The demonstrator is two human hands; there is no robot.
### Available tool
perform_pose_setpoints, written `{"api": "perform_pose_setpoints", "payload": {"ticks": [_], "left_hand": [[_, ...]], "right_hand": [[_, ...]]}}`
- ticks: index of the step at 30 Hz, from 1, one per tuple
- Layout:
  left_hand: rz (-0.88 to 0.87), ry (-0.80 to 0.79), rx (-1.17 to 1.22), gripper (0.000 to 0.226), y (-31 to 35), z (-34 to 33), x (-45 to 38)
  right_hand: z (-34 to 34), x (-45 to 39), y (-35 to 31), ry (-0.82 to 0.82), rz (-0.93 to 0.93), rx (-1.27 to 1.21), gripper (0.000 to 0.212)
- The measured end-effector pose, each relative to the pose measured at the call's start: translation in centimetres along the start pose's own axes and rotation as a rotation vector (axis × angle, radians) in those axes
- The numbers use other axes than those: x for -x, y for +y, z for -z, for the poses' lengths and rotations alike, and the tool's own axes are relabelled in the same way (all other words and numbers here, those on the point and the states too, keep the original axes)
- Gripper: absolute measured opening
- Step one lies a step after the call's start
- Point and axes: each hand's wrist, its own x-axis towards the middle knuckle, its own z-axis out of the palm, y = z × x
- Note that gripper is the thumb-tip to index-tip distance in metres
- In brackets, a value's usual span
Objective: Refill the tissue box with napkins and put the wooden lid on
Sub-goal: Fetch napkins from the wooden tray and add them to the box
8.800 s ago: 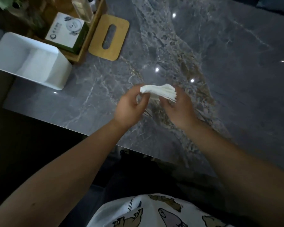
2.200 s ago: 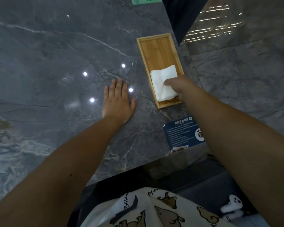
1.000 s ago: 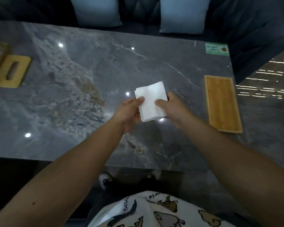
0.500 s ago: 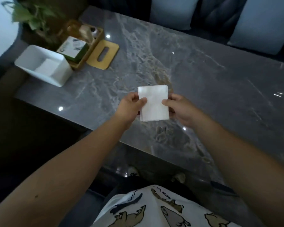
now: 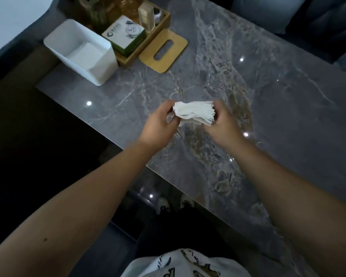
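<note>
Both hands hold a white stack of napkins [image 5: 195,113] above the grey marble table [image 5: 278,120]. My left hand [image 5: 158,126] pinches its left end and my right hand [image 5: 222,124] grips its right end; the stack is tipped so its fanned edges face me. The open white tissue box [image 5: 106,64] stands at the table's far left corner with napkins [image 5: 84,53] lying inside. The wooden lid [image 5: 164,50] with its oval slot lies flat on the table just right of the box.
A wooden tray [image 5: 136,54] behind the box holds a green-and-white carton [image 5: 126,35], a clear bottle [image 5: 147,19] and jars. Cushions [image 5: 268,11] line the far side. The table's near edge runs diagonally below my hands.
The napkin stack, held flat with its face toward me half a second ago, is now tipped edge-on and fanned. The view has swung left, bringing the box and lid closer.
</note>
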Motion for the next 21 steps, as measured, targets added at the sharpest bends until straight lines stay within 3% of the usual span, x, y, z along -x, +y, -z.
{"api": "perform_pose_setpoints", "payload": {"ticks": [5,12,17,21], "left_hand": [[0.008,0.063,-0.008,0.022,-3.5,-1.5,-0.3],[-0.019,0.048,-0.032,0.03,-5.3,-3.3,-0.1],[-0.076,0.03,-0.036,0.027,-4.7,-4.0,-0.7],[0.064,0.028,-0.006,0.027,-3.2,-3.7,-0.8]], "right_hand": [[-1.8,-2.3,2.9,-0.036,0.05,0.098,0.033],[-2.6,-2.2,4.8,-0.074,0.105,0.13,0.053],[-2.4,-2.9,4.5,-0.082,0.111,0.12,0.041],[-2.0,-3.9,3.1,-0.117,0.003,0.08,0.033]]}}
